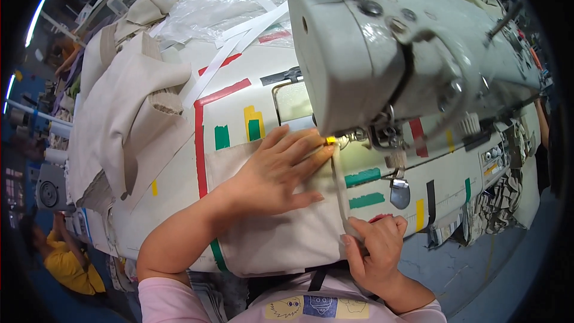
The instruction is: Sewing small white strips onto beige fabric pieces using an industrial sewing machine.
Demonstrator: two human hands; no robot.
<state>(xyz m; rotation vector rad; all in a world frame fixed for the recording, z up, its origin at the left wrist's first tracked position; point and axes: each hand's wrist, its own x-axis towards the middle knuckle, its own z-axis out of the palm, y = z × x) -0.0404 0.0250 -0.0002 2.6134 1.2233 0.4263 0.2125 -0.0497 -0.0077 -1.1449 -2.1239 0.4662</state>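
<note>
A beige piece of fabric (281, 233) lies on the sewing table in front of me, its right edge folded into a narrow hem. My left hand (281, 170) rests flat on it with fingers stretched toward the needle area of a white sewing machine (353, 54). The fingertips are close beside the presser foot, near a small yellow piece (330, 140). Lower down, my right hand (376, 248) pinches the folded edge of the fabric between thumb and fingers, near the table's front edge. The machine's head hides the needle itself.
Draped beige fabric (125, 107) is piled at the left. Clear plastic sheeting (221, 6) and white strips (239, 39) lie at the back. Coloured tape marks the white tabletop (179, 173). Fabric scraps (496, 203) bunch at the right. A person in yellow (72, 266) is at far left.
</note>
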